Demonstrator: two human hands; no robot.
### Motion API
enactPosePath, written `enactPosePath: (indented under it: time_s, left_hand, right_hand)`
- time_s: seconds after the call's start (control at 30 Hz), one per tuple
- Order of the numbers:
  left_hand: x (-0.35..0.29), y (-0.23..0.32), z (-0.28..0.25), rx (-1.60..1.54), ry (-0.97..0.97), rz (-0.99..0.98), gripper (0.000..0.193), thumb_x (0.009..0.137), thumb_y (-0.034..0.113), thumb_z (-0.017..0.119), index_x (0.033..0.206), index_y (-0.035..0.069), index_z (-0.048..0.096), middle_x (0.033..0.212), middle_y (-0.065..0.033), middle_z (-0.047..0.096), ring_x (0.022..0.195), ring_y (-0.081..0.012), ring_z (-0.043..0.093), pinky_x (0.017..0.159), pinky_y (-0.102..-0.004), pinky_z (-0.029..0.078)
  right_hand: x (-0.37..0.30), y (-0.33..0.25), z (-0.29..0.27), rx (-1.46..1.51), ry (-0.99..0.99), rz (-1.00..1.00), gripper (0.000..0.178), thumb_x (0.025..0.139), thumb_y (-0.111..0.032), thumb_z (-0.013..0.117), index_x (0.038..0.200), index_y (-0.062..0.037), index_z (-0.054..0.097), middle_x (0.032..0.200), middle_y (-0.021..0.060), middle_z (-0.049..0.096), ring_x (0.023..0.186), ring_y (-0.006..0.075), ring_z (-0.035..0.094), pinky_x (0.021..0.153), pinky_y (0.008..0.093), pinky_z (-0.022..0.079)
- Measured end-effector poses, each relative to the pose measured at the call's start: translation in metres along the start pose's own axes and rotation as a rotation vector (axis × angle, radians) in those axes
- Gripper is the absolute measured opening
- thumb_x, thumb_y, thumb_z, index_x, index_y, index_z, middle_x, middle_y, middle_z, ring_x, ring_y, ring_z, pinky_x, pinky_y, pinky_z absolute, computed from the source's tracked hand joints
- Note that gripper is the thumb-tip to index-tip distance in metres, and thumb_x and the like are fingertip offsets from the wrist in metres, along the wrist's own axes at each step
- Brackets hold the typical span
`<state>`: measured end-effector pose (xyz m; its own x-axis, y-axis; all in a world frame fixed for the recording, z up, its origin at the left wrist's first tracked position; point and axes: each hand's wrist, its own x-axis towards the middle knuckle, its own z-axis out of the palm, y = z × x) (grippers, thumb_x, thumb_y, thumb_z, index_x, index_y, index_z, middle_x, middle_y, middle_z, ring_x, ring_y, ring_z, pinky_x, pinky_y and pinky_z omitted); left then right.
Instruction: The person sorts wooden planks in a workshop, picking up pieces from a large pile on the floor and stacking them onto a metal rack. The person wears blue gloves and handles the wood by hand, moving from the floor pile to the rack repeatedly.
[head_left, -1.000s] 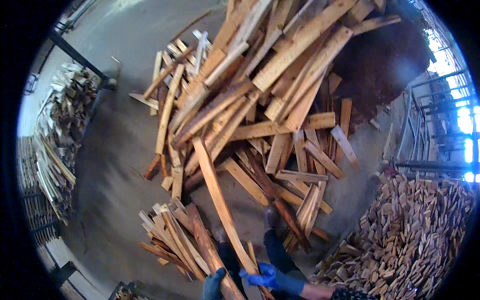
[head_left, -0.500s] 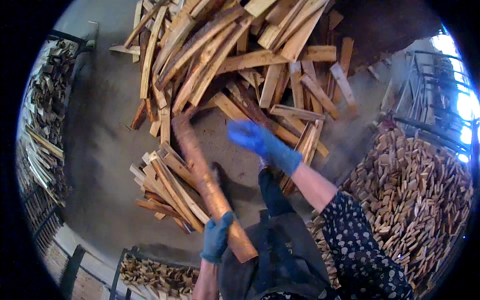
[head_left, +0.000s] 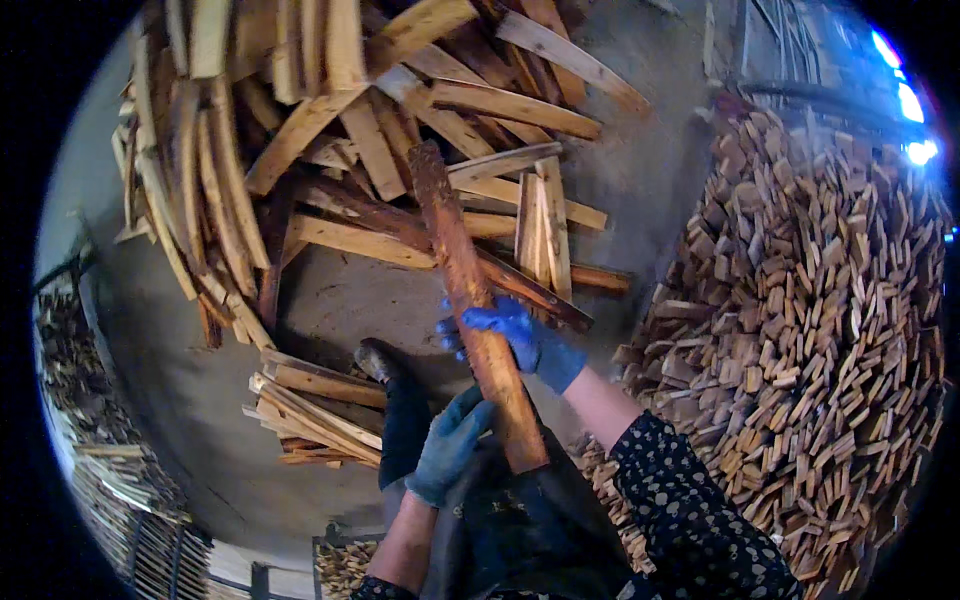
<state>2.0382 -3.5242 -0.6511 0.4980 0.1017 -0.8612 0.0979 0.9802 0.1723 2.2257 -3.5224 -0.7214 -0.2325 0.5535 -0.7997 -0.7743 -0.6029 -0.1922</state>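
Observation:
A long, rough-barked wooden board slants up and away in front of my body. My gloved right hand is closed round its middle, with the thumb side across the top and blue fingertips showing past the left edge. Lower down, my gloved left hand holds the same board by its left edge, near the close end; its fingertips are partly hidden there. The board's far end overlaps a heap of loose split boards on the ground.
A small stack of boards lies left of my outstretched leg. On the right rises a large pile of short wood pieces. More wood in racks lines the left, and another rack of short pieces stands at the bottom.
My right hand, earlier in the air away from the board, now grips its middle. The left hand stays on the board. The view has turned to the right.

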Motion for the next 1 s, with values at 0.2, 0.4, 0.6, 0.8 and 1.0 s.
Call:
enactPosePath:
  time_s: [0.2,0.4,0.6,0.8,1.0]
  left_hand:
    - [0.026,-0.003,0.036,-0.026,-0.089,-0.163,0.042,0.088,0.017,0.063,0.124,0.000,0.048,0.110,-0.0061,0.059,0.099,-0.0149,0.057,0.085,-0.0278,0.047]
    - [-0.012,0.003,0.020,-0.006,0.415,-0.049,0.032,0.083,0.019,0.067,0.107,0.001,0.058,0.097,-0.0052,0.062,0.084,-0.0150,0.060,0.071,-0.0279,0.049]
    - [-0.089,-0.063,-0.071,0.033,0.793,-0.007,0.021,0.083,0.016,0.064,0.099,0.002,0.061,0.091,-0.0076,0.064,0.079,-0.0175,0.061,0.067,-0.0312,0.049]
    - [-0.100,-0.166,-0.143,-0.336,1.205,-0.025,0.015,0.087,0.018,0.059,0.092,0.004,0.061,0.088,-0.0084,0.064,0.080,-0.0179,0.060,0.068,-0.0335,0.048]
    - [-0.032,-0.219,-0.224,-0.317,0.897,-0.111,0.022,0.088,0.022,0.060,0.093,0.001,0.060,0.083,-0.0086,0.062,0.075,-0.0187,0.059,0.063,-0.0300,0.049]
  right_hand:
    - [-0.006,-0.020,-0.028,0.111,0.046,-0.079,0.050,0.085,-0.023,0.064,0.127,-0.0033,0.048,0.106,0.0125,0.062,0.095,0.0226,0.062,0.082,0.0340,0.053]
    - [0.027,0.001,-0.020,-0.405,0.014,-0.138,0.051,0.089,-0.031,0.061,0.130,-0.0043,0.047,0.117,0.0119,0.059,0.107,0.0224,0.058,0.093,0.0349,0.046]
    - [0.113,-0.071,-0.101,-1.464,0.536,-0.318,0.056,0.079,-0.035,0.063,0.126,-0.0061,0.051,0.122,0.0214,0.055,0.118,0.0355,0.049,0.097,0.0406,0.042]
    - [0.219,-0.123,-0.140,-2.349,0.335,-0.559,0.062,0.078,-0.035,0.059,0.134,-0.0140,0.043,0.133,0.0130,0.047,0.114,0.0337,0.052,0.090,0.0492,0.044]
    - [0.279,-0.116,-0.139,-2.624,0.243,-0.296,0.042,0.072,-0.026,0.062,0.112,-0.0141,0.059,0.101,0.0136,0.065,0.090,0.0362,0.061,0.077,0.0486,0.048]
